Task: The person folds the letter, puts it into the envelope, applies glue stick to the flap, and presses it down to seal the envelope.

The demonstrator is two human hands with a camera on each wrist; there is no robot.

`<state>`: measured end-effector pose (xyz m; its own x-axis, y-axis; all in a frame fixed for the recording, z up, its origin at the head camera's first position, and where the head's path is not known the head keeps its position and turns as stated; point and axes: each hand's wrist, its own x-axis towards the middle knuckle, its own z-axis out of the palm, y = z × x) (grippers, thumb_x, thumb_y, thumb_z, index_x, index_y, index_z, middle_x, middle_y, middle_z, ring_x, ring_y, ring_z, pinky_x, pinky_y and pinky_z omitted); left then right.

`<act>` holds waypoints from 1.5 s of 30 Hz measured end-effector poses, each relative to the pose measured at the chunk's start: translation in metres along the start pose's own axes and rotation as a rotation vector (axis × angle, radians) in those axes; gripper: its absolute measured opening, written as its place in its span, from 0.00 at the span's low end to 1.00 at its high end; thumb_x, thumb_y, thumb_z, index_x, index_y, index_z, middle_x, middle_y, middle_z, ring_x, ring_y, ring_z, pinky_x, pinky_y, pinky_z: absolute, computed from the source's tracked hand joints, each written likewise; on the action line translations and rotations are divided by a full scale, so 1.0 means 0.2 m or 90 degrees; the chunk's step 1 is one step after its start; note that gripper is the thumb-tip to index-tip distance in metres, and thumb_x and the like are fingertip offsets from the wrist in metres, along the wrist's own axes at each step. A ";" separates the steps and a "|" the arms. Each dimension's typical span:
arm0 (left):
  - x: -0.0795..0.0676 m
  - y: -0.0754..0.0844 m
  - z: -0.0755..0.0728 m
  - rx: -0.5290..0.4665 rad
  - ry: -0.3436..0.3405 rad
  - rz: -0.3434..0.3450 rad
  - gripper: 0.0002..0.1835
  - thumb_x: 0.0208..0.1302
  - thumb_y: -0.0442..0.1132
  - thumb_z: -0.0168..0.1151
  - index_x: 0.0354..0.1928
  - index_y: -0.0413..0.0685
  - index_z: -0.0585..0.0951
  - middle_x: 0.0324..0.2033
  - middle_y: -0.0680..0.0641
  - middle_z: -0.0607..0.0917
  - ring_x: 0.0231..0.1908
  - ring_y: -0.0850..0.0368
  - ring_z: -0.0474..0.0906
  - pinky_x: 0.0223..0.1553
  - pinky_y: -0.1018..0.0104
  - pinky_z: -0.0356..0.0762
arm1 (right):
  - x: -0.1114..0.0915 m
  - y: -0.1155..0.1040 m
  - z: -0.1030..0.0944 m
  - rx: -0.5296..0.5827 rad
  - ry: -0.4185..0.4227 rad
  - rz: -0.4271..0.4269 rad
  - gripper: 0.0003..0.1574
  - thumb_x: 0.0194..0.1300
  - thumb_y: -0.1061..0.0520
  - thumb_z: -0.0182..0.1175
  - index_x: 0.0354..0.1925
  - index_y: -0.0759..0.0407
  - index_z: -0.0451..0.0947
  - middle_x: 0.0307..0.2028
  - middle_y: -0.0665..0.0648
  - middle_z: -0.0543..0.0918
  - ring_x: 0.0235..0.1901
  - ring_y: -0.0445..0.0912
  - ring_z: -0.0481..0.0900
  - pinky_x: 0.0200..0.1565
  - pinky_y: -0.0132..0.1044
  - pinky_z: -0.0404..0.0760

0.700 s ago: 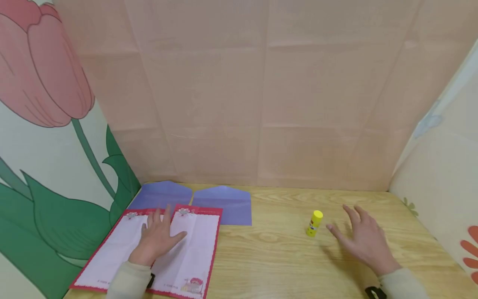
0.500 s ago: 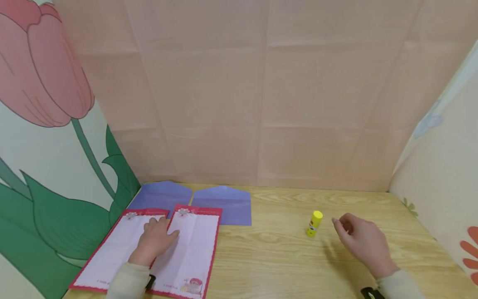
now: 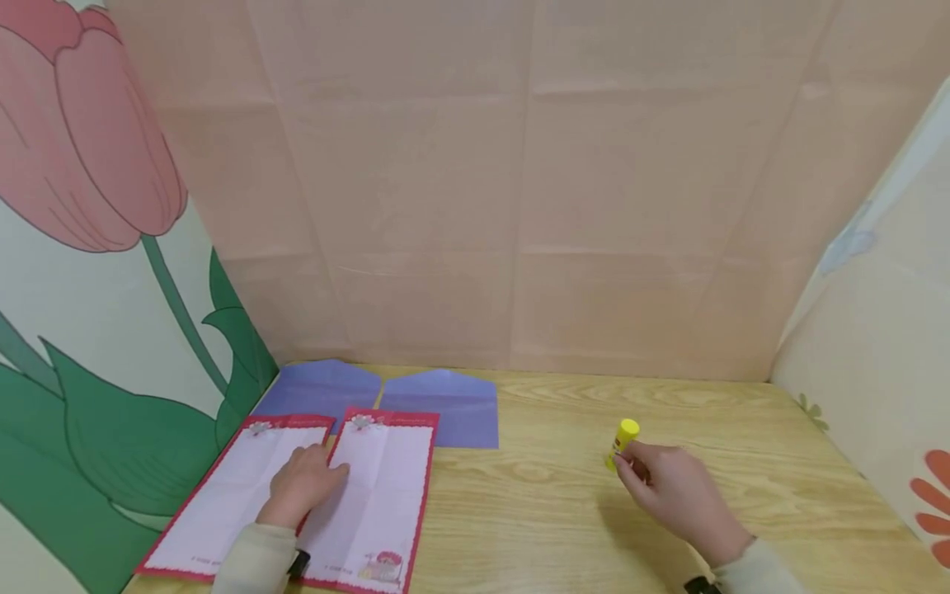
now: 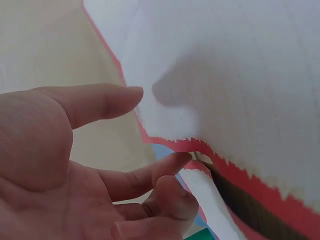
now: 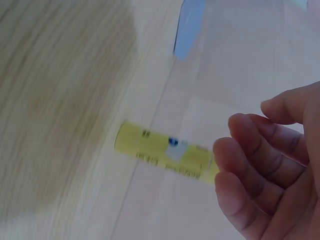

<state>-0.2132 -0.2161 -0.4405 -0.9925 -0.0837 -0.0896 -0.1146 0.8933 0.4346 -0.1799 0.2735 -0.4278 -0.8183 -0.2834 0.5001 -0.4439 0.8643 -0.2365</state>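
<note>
My left hand hovers low over the meeting edges of two red-bordered sheets of letter paper, one on the left and one on the right. In the left wrist view its thumb is apart from the loosely bent fingers, and the index fingertip is right at a paper's red edge. A yellow glue stick stands upright on the table to the right. Beside it is my right hand, fingers loosely curled with nothing between them. In the right wrist view the fingertips overlap the cap end of the glue stick.
Two blue-purple envelopes, one left and one right, lie flat behind the sheets, partly covered by them. The wood-grain table ends at a pinkish-beige cloth backdrop. A tulip-printed panel borders the left side.
My right hand has moved left to the glue stick, and its spread fingers have curled. My left hand's spread fingers have bent inward over the sheets.
</note>
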 end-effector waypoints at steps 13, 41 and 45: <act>0.00 0.01 0.02 -0.058 0.013 0.005 0.16 0.65 0.41 0.61 0.22 0.39 0.72 0.22 0.44 0.72 0.26 0.51 0.69 0.26 0.60 0.66 | 0.00 -0.09 0.11 0.033 -0.094 0.014 0.10 0.63 0.56 0.66 0.26 0.44 0.78 0.19 0.34 0.70 0.17 0.28 0.63 0.20 0.27 0.66; -0.04 0.37 0.18 -0.430 -0.155 0.219 0.10 0.77 0.40 0.51 0.41 0.39 0.73 0.32 0.43 0.77 0.28 0.52 0.79 0.25 0.66 0.74 | 0.11 -0.19 0.28 0.286 -0.257 0.061 0.18 0.65 0.51 0.67 0.48 0.61 0.82 0.37 0.52 0.87 0.22 0.36 0.74 0.25 0.31 0.77; -0.04 0.40 0.21 -0.463 -0.191 0.225 0.12 0.78 0.43 0.51 0.42 0.39 0.73 0.32 0.43 0.77 0.29 0.54 0.79 0.27 0.62 0.77 | 0.12 -0.18 0.29 0.322 -0.281 0.087 0.12 0.68 0.50 0.65 0.42 0.56 0.83 0.33 0.48 0.85 0.24 0.38 0.75 0.25 0.32 0.77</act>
<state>-0.2120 -0.1249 -0.4419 -0.9334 0.3577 -0.0300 0.0969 0.3315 0.9385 -0.2041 0.2110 -0.4558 -0.9035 -0.4215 0.0775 -0.3548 0.6342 -0.6870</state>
